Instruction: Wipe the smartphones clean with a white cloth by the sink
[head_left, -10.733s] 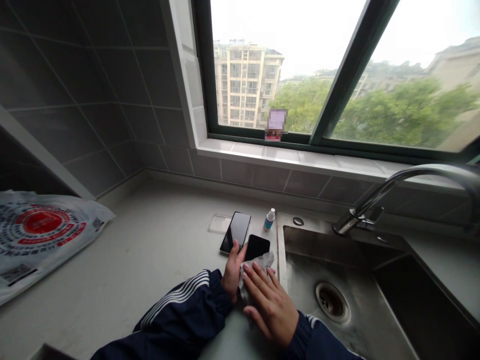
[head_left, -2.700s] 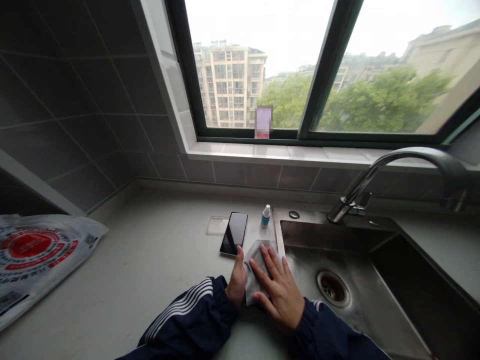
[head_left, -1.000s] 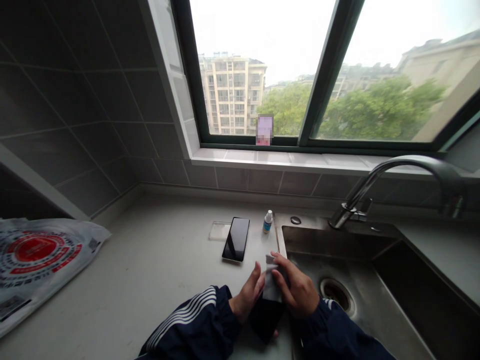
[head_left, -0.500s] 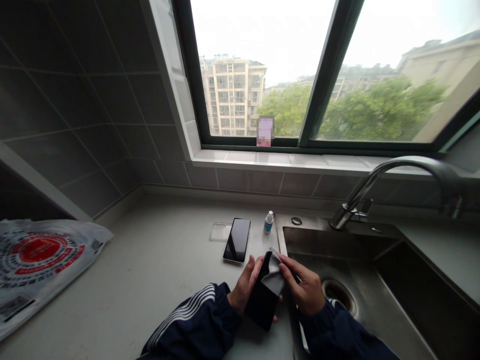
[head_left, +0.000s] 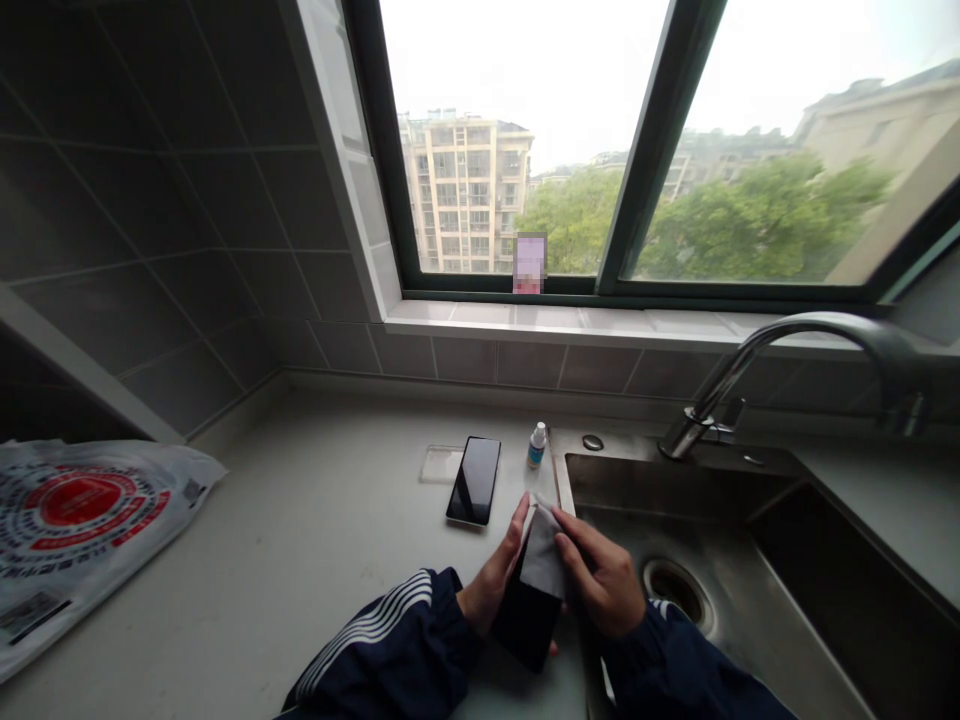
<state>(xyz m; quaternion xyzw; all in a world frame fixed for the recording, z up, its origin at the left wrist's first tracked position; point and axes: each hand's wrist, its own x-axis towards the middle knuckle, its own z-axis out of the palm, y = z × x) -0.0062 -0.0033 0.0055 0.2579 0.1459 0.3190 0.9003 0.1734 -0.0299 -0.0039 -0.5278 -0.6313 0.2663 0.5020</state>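
My left hand is wrapped round a black smartphone, held tilted over the counter edge beside the sink. A light grey cloth lies over the phone's upper part. My right hand pinches the cloth at its right side, pressing it against the phone's top end. Just beyond my hands, a second phone with a dark screen lies on the counter, partly over a clear phone case. A small bottle with a white cap and blue label stands upright to its right.
On my right is a steel sink with a drain opening and a chrome faucet behind it. A printed white plastic bag lies on the counter at left. A window rises behind the counter.
My right hand has shifted slightly left and the cloth now lies flatter over the phone's top end. My left thumb has moved up along the phone's edge.
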